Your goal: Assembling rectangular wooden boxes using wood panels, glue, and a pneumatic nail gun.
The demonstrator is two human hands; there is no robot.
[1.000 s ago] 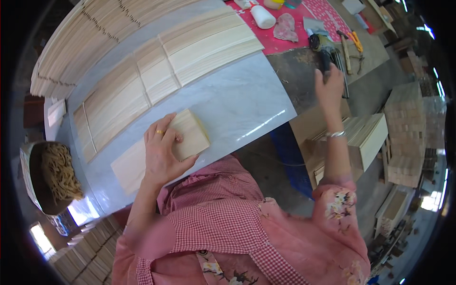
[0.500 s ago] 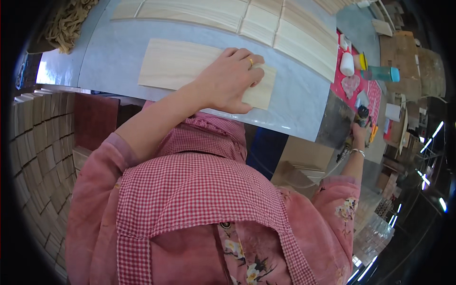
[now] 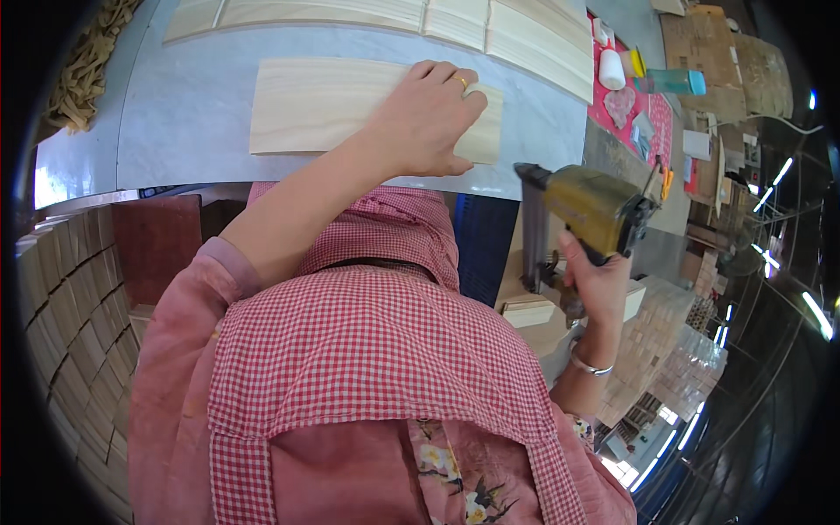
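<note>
Pale wood panel (image 3: 350,105) under flat, spread left fingers (image 3: 446,83); right fingers (image 3: 577,262) wrapped round nail gun (image 3: 586,210)

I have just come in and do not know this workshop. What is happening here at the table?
A person in a pink checked apron presses the left hand flat on a pale wooden board lying on the grey table. The right hand grips a yellow nail gun, held beside the table edge, apart from the board. More boards lie further back.
</note>
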